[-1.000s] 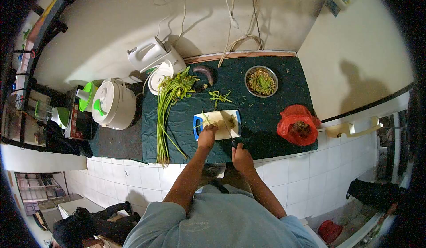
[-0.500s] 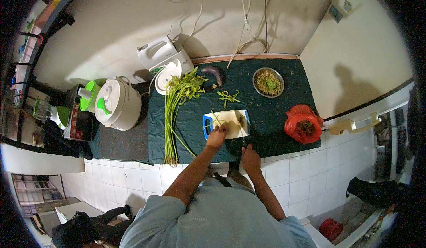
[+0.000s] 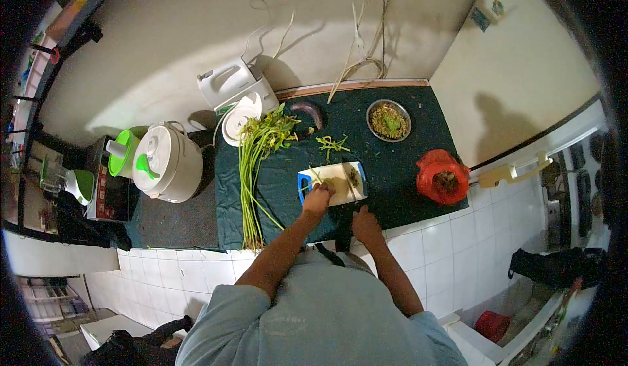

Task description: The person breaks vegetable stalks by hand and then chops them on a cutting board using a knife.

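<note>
Here, the left hand [image 3: 318,196] holds stems [image 3: 315,174]; shirt lettering [image 3: 286,322] looks blurred.

Matt cloth [image 3: 281,183] lies under the smooth plastic board [image 3: 337,173], a metal bowl [image 3: 407,130] beyond it, a crinkled plastic bag [image 3: 429,177] to its right.

This is a kitchen, judging by the cloth-covered worktop [image 3: 386,179] with white tiles [image 3: 405,261] below it, the chopping board [image 3: 341,189], leafy green stalks [image 3: 247,183], metal bowl of chopped food [image 3: 389,140], white stand mixer [image 3: 229,86] and large lidded white cooker [image 3: 175,170].
</note>
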### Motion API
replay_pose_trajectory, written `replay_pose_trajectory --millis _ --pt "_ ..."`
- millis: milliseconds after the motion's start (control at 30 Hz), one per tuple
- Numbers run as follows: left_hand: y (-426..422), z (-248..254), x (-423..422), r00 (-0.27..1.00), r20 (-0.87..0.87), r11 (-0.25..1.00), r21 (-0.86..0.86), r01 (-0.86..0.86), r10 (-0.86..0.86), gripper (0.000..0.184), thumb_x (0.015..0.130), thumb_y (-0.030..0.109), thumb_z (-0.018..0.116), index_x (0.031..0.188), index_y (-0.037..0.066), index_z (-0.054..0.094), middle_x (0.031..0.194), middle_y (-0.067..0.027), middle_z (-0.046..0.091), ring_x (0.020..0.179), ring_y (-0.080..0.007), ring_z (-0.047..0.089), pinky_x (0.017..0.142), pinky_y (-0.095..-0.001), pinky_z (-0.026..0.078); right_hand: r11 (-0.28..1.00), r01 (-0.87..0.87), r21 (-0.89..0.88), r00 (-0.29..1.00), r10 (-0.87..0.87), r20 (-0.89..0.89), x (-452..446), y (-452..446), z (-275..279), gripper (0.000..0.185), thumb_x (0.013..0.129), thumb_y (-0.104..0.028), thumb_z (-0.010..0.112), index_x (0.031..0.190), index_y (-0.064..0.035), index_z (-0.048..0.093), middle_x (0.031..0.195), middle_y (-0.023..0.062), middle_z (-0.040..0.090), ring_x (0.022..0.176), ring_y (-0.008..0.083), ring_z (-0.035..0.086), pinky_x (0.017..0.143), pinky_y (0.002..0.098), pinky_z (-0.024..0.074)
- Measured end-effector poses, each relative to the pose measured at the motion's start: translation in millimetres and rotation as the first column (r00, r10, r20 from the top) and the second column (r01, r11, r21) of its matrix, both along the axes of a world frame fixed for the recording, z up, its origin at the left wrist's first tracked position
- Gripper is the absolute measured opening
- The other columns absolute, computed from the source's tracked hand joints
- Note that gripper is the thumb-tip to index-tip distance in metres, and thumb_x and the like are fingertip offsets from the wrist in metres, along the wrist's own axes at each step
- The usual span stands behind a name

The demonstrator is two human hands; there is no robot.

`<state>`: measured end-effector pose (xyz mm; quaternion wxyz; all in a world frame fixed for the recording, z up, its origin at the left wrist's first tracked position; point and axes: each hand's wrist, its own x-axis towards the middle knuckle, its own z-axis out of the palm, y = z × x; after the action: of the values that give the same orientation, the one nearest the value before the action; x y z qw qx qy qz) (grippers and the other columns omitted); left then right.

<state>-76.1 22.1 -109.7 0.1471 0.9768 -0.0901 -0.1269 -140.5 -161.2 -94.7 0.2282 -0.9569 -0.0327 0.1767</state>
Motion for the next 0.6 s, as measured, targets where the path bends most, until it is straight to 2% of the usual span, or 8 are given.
replay_pose_trajectory --millis 67,167,267,333,367,467,567,600 --pt "0 -4 3 0.999 0.041 0.999 -0.032 0.022 -0.02 0.03 0.081 0.008 0.053 0.105 0.017 0.068 0.104 -0.0115 0.058 0.103 -0.03 0.058 0.082 -0.0399 0.054 1.0 -0.016 -0.011 0.999 0.016 -0.029 -2 0 8 0.045 0.099 -0.028 0.038 0.119 0.0119 0.037 0.096 0.0346 0.061 0.087 0.0481 0.062 0.075 0.0524 0.0518" --pt "6 -45 6 0.984 0.148 0.991 -0.071 0.115 -0.104 0.029 0.081 0.01 0.054 0.105 0.017 0.069 0.106 -0.0114 0.058 0.105 -0.0301 0.057 0.081 -0.0399 0.054 1.0 -0.009 0.013 0.977 0.012 -0.212 -8 8 10 0.046 0.099 -0.03 0.038 0.12 0.0116 0.036 0.099 0.036 0.059 0.09 0.0489 0.061 0.079 0.0534 0.0503" --pt "9 -51 6 0.979 0.175 0.991 -0.059 0.118 -0.106 0.029 0.083 0.01 0.053 0.107 0.017 0.068 0.107 -0.0117 0.058 0.103 -0.0308 0.059 0.079 -0.0401 0.054 0.997 0.037 0.073 0.999 -0.037 -0.003 -17 10 -11 0.044 0.098 -0.03 0.039 0.115 0.0103 0.038 0.096 0.0351 0.06 0.092 0.0486 0.061 0.081 0.0538 0.0493" --pt "8 -36 6 0.991 0.114 0.996 -0.051 0.077 -0.07 0.028 0.084 0.011 0.053 0.106 0.017 0.068 0.105 -0.0123 0.06 0.099 -0.0313 0.061 0.078 -0.0411 0.054 0.981 0.191 0.013 0.967 -0.186 -0.172 7 10 -28 0.041 0.098 -0.03 0.039 0.111 0.0086 0.04 0.095 0.0342 0.06 0.092 0.048 0.061 0.081 0.0532 0.0498" --pt "8 -27 6 0.998 0.054 0.998 -0.045 0.032 -0.03 0.027 0.085 0.012 0.052 0.106 0.016 0.068 0.103 -0.013 0.062 0.095 -0.0318 0.062 0.076 -0.0421 0.054 0.98 0.198 0.015 0.965 -0.192 -0.176 11 8 -25 0.041 0.098 -0.03 0.039 0.111 0.0086 0.04 0.095 0.0342 0.06 0.092 0.048 0.061 0.081 0.0532 0.0498" --pt "8 -24 13 0.998 0.057 1.0 -0.014 -0.004 0.005 0.021 0.086 0.015 0.054 0.101 0.014 0.069 0.093 -0.0137 0.066 0.084 -0.0333 0.066 0.07 -0.0448 0.054 0.998 -0.064 0.021 0.985 0.066 -0.159 15 8 24 0.041 0.098 -0.028 0.038 0.114 0.0098 0.039 0.095 0.0344 0.06 0.092 0.0473 0.062 0.081 0.0525 0.0502" --pt "11 -24 17 0.994 0.092 0.995 -0.093 -0.044 0.053 0.019 0.084 0.019 0.057 0.096 0.012 0.069 0.085 -0.0139 0.068 0.078 -0.0334 0.068 0.065 -0.0453 0.055 0.995 -0.1 0.015 0.976 0.101 -0.195 8 10 16 0.041 0.098 -0.026 0.039 0.114 0.0113 0.038 0.093 0.0338 0.061 0.09 0.0467 0.062 0.079 0.0524 0.0509" --pt "12 -30 20 0.994 0.094 0.995 -0.093 -0.039 0.047 0.019 0.084 0.019 0.057 0.096 0.012 0.069 0.085 -0.0139 0.068 0.078 -0.0334 0.068 0.065 -0.0453 0.055 0.992 -0.123 0.04 0.983 0.127 -0.135 0 12 1 0.041 0.098 -0.025 0.038 0.115 0.0122 0.037 0.093 0.0337 0.061 0.089 0.0467 0.063 0.079 0.0526 0.0509"
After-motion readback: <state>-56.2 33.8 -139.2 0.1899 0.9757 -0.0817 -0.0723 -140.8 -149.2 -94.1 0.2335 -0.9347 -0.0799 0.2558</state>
